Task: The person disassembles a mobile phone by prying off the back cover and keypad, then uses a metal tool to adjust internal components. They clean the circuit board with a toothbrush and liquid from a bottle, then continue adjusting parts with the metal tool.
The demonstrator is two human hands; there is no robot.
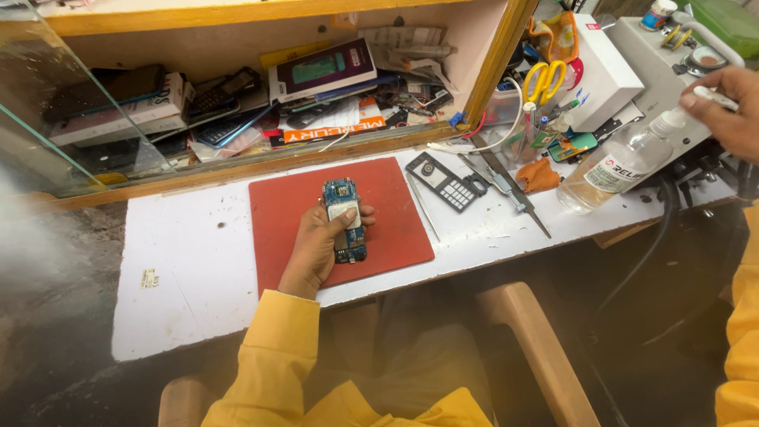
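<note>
On the red mat [395, 229] atop the white desk [198, 269], the left hand [320, 245] has its fingers clamped around a bare phone circuit board [344, 220], steadying it face-up, while the right hand [723, 107] grips a clear liquid bottle's [617, 170] nozzle, tilting it.

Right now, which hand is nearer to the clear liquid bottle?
Right. The right hand is by the clear liquid bottle, at its spray nozzle end, touching or almost touching it. The left hand is far off over the red mat, holding the blue circuit board.
</note>
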